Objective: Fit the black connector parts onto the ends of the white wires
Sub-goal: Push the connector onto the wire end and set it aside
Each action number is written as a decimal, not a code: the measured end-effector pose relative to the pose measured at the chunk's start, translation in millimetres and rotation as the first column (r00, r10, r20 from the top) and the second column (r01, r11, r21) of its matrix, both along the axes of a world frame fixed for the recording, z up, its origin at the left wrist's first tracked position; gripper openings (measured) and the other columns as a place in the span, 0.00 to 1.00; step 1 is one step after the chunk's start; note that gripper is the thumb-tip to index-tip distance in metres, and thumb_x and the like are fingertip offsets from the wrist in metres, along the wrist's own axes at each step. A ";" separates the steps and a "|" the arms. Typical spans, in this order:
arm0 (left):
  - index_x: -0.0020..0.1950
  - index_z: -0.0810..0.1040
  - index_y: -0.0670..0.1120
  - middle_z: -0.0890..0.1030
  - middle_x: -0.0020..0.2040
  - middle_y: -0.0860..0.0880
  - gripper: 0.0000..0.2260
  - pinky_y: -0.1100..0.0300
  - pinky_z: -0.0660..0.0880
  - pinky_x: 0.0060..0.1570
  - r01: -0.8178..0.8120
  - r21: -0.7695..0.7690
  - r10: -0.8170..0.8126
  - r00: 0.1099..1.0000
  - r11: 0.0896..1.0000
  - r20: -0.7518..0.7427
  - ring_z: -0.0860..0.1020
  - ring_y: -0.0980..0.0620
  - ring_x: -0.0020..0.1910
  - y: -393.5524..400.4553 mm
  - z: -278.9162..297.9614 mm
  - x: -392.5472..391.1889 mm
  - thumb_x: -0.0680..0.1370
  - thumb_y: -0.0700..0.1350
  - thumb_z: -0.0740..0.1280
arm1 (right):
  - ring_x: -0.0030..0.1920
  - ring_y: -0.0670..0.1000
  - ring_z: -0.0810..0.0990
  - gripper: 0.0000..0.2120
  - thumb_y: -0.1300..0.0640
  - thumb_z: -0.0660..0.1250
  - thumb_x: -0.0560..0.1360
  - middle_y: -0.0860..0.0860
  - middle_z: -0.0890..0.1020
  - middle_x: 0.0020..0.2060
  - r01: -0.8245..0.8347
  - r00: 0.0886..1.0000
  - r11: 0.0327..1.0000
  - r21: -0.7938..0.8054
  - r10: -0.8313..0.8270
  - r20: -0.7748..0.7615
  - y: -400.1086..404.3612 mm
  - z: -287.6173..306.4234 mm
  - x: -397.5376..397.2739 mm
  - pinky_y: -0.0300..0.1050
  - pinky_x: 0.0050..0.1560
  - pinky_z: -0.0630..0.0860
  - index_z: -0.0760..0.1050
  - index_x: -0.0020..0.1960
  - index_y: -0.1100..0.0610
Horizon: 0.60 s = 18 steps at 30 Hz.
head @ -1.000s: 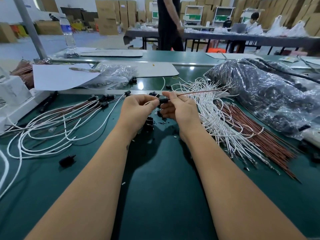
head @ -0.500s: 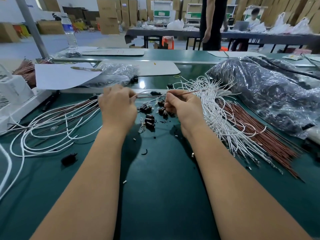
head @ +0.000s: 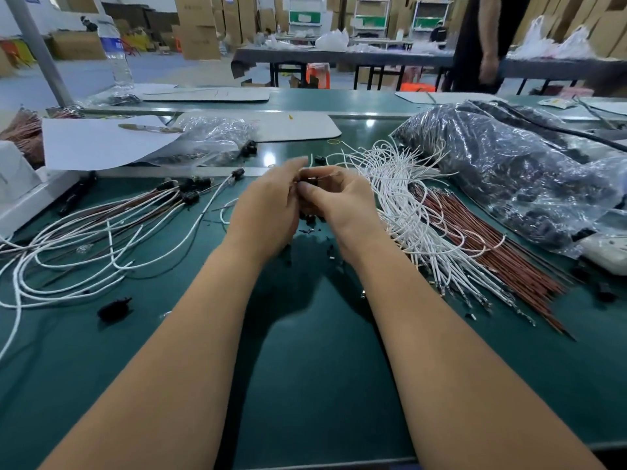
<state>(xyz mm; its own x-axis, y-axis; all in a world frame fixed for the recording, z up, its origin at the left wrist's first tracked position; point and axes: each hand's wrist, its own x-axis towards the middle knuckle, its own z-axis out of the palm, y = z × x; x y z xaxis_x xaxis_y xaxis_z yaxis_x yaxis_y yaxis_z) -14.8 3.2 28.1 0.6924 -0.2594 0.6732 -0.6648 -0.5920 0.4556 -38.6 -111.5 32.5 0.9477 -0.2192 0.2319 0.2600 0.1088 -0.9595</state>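
Observation:
My left hand (head: 268, 205) and my right hand (head: 339, 201) meet at the middle of the green table. Between their fingertips sits a small black connector (head: 310, 180) with a thin wire running off to the right. My right hand pinches the connector; my left hand's fingers curl against it from the left. A fan of loose white wires (head: 403, 212) lies just right of my hands. Finished wires with black connectors (head: 190, 195) lie to the left. Loose black connectors (head: 310, 222) are partly hidden under my hands.
Brown wires (head: 481, 245) lie beside the white ones. A large clear bag of black parts (head: 515, 171) fills the right. A smaller bag (head: 210, 140), paper sheets and a water bottle (head: 117, 52) stand at the back left. A person stands at a far table.
My left hand has moved right from the finished wires back to my right hand, and both now close around a connector at the centre. The camera view has shifted slightly.

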 end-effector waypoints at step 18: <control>0.46 0.82 0.42 0.81 0.36 0.49 0.07 0.50 0.76 0.43 -0.029 0.013 0.029 0.998 0.999 -0.054 0.79 0.46 0.37 5.4 -2.8 0.9 0.78 0.39 0.64 | 0.27 0.41 0.77 0.06 0.61 0.64 0.79 0.50 0.79 0.32 0.278 0.958 0.957 -0.077 -0.282 -0.048 -18.5 -3.8 7.2 0.36 0.33 0.75 0.78 0.47 0.61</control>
<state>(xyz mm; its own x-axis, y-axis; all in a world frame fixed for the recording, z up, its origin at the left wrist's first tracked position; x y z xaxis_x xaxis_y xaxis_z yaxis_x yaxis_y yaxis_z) -13.9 8.6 25.3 0.7351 -0.2469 0.6314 -0.6218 -0.6167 0.4828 -31.3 -130.0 28.7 0.8630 -0.4631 0.2022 0.2140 -0.0275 -0.9764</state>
